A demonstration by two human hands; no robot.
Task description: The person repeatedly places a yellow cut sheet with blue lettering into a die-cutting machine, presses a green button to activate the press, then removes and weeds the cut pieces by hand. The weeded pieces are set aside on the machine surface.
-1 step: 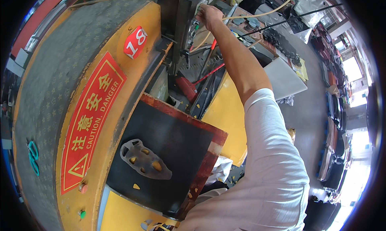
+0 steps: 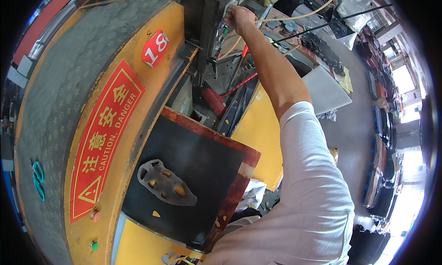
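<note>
My right hand (image 2: pixel 240 20) reaches up to the dark control box (image 2: pixel 216 27) on the machine's far side, its fingers curled against the box's edge. What the fingers grip, if anything, is hidden. My left hand is out of view. Nearer to me, a grey, sole-shaped piece with several cut-out holes (image 2: pixel 161 191) lies on the black work board (image 2: pixel 202 150). Yellow shows through some of its holes. A small yellow scrap (image 2: pixel 156 214) rests on the board beside it.
At left stands the machine's big yellow beam (image 2: pixel 138 94), with a red button (image 2: pixel 95 214) and a green button (image 2: pixel 94 245). Teal-handled scissors (image 2: pixel 38 179) lie on its top. Yellow sheets (image 2: pixel 258 136) and a red brush head (image 2: pixel 214 101) are beyond the board.
</note>
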